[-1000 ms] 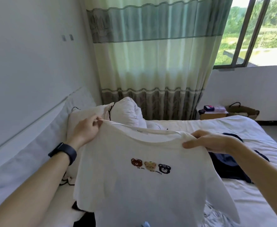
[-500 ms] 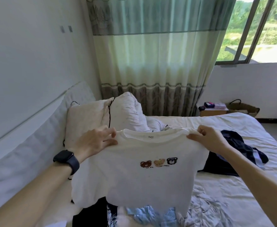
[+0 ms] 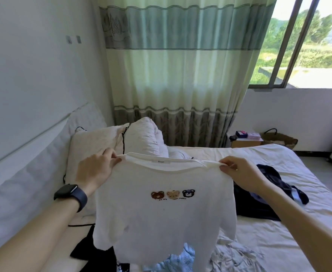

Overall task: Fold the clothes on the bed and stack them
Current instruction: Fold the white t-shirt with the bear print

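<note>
**One head-worn wide view over the bed [image 3: 259, 238]**

Looks forward and slightly down from above the near edge, facing the curtain [image 3: 177, 75] and window [image 3: 308, 46] beyond the far edge. Sits close: left hand [image 3: 94, 171] and right hand [image 3: 239, 173] at arm's length mid-frame, pinching up the white T-shirt [image 3: 161, 218]. Takes in pillows [image 3: 94, 142] at the far left corner and floor [image 3: 316, 163] past the right edge.

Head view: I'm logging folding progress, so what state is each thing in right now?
white T-shirt: unfolded, held up by its shoulders, printed front facing the camera.
left hand: pinches one shoulder.
right hand: pinches the other shoulder.
dark garment: crumpled on the bed, unfolded.
light blue garment: crumpled below the T-shirt.
curtain: hanging closed.
</note>
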`<state>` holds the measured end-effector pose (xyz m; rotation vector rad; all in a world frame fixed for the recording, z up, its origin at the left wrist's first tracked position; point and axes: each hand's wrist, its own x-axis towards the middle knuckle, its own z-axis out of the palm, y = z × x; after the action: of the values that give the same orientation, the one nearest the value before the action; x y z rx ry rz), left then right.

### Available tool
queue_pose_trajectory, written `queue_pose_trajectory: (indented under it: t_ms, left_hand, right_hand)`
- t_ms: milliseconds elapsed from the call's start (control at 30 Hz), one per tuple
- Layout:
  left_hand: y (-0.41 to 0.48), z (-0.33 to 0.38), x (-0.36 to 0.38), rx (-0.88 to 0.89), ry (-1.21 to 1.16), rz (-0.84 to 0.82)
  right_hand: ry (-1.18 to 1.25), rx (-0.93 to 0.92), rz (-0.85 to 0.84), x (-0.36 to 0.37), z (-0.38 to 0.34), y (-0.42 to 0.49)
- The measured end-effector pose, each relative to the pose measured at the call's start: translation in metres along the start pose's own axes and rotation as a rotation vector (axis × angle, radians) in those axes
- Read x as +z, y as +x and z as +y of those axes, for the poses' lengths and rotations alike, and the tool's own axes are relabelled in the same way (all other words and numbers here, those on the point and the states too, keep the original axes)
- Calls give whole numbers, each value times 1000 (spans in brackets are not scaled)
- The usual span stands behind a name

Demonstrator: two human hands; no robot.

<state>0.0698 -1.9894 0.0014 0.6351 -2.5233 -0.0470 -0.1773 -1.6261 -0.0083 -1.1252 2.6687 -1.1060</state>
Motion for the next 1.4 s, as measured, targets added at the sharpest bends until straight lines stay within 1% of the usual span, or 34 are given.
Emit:
queue_pose_trajectory:
  t_ms: [67, 167, 200, 267, 300, 333, 367, 433, 467, 500, 567, 600, 633, 733, 800, 833, 867, 933, 967, 1000, 1067, 1100, 1200, 1233, 1333, 1400]
  left_hand:
    - [6, -1, -5, -25, 20, 14]
    - [15, 1, -20, -12, 19, 93]
    - [20, 3, -27, -36, -47, 98]
    - [31, 3, -43, -124, -317, 91]
    - [35, 1, -52, -152, -420, 73]
    - [36, -1, -59, -159, -458, 25]
    - [35, -2, -64, -148, -429, -53]
    - [32, -2, -67, -114, -303, -209]
    - [30, 0, -68, -93, -258, -243]
    - [30, 1, -68, -75, -249, -242]
    - [32, 2, -74, -82, -316, -221]
    - [34, -2, -78, -106, -367, -256]
    - [35, -7, -81, -120, -390, -332]
    - [28, -16, -82, -108, -292, -604]
    - [20, -16, -69, -70, -174, -651]
    - [19, -15, -63, -30, -64, -627]
    - [19, -15, -60, 27, 100, -585]
    - [19, -23, -62, 137, 424, -454]
    - [19, -31, -63, 163, 495, -382]
    - [19, -41, -64, 166, 485, -312]
    - [10, -54, -57, 117, 300, -213]
    - [2, -51, -50, 76, 164, -228]
    - [-29, -13, -5, 22, -202, -456]
    - [-39, 2, 14, 13, -316, -506]
    - [-64, 43, 63, -4, -606, -599]
    - [-77, 65, 87, 28, -690, -654]
  right_hand:
    - [-16, -2, 64, -5, -4, 4]
    - [15, -9, 170, -17, -15, 13]
    - [19, -20, 211, -22, -18, 16]
    - [22, -71, 301, -34, -21, 22]
    - [20, -96, 324, -39, -20, 23]
    - [5, -104, 325, -43, -18, 24]
    - [-25, -83, 297, -45, -15, 24]
    - [-125, -5, 184, -40, -9, 26]
    - [-162, 16, 149, -35, -6, 27]
    - [-174, 28, 148, -30, -5, 27]
    - [-177, 47, 217, -26, -4, 26]
    - [-171, 48, 258, -28, -3, 25]
    - [-165, 44, 277, -29, -2, 24]
    - [-186, 62, 219, -26, 1, 18]
    - [-204, 64, 194, -15, 0, 15]
    - [-231, 66, 198, -9, -1, 13]
    - [-277, 71, 204, -3, -3, 11]
    - [-371, 105, 195, 4, -6, 5]
    - [-376, 120, 192, 6, -7, 1]
    - [-345, 117, 189, 9, -9, -3]
    - [-269, 57, 182, 16, -17, -14]
    - [-244, 24, 174, 20, -25, -18]
    - [-210, -60, 129, 30, -56, -24]
    - [-209, -86, 113, 33, -67, -26]
    - [-216, -143, 96, 37, -94, -33]
    - [-206, -151, 100, 31, -107, -44]
